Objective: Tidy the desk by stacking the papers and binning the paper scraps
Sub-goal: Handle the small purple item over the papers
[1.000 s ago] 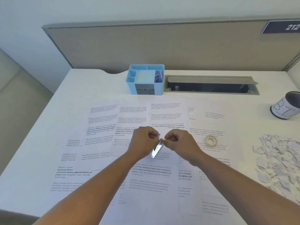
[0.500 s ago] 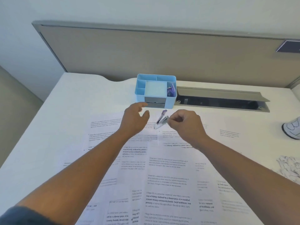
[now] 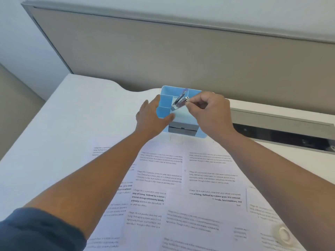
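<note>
Several printed paper sheets (image 3: 181, 187) lie spread and overlapping across the white desk (image 3: 76, 120). At the back stands a light blue desk organizer (image 3: 165, 105). My right hand (image 3: 212, 113) pinches a small metal stapler (image 3: 178, 102) and holds it tilted over the organizer's middle compartment. My left hand (image 3: 152, 118) rests against the organizer's left side, fingers straight along its wall and thumb at its front. The paper scraps are out of view.
A grey partition panel (image 3: 181, 51) runs along the back of the desk. An open cable tray slot (image 3: 281, 131) lies right of the organizer. A roll of clear tape (image 3: 283, 232) sits on the sheets at the lower right.
Both hands moved forward from above the sheets to the organizer. The right hand carried the stapler over its compartments. The left hand let go of the stapler and came against the organizer.
</note>
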`<state>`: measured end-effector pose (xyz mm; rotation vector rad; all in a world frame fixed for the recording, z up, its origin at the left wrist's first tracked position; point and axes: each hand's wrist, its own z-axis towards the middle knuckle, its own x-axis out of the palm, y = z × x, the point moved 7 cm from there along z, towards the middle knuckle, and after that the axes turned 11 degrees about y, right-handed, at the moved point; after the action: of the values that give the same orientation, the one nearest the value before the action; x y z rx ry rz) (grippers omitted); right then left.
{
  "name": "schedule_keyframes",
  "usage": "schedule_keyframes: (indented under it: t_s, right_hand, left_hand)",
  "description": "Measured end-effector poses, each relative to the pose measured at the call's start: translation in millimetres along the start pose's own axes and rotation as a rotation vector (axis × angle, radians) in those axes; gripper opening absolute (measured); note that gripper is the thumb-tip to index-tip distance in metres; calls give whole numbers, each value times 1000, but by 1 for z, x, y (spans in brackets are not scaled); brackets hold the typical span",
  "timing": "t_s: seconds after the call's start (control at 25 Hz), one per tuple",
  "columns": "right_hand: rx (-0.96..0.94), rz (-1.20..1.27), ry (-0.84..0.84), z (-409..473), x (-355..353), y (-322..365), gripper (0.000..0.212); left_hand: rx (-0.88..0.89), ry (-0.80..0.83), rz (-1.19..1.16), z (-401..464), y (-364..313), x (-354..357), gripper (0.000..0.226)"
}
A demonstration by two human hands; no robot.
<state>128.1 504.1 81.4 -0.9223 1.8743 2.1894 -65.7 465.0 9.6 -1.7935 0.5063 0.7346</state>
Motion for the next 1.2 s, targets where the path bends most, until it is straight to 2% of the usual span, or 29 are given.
schedule_keyframes:
  t_s: [0.2,0.48,0.64,1.0,1.12,1.2]
  right_hand:
    - [-85,-141,80,42,28,2,7]
    - [-135,-582,296,63,78,-1,14]
    - [-122,-762,340,66,94,0,16]
    - [-139,-852,348,49,89,-6,14]
    - [-120,-847,339,24,73,-7,34]
    - [-99,-806,325,0,59,-6,33]
  left_hand:
    - [4,1,-46,-1,14,6,87]
    - [10,-31,-127,3,25,12,89]
    - [17,-44,-127,3,27,15,88]
    - [2,-29,-86,3,25,16,86]
    - [-16,-33,-26,1,22,16,81]
    - [-39,-31,29,-4,14,14,74]
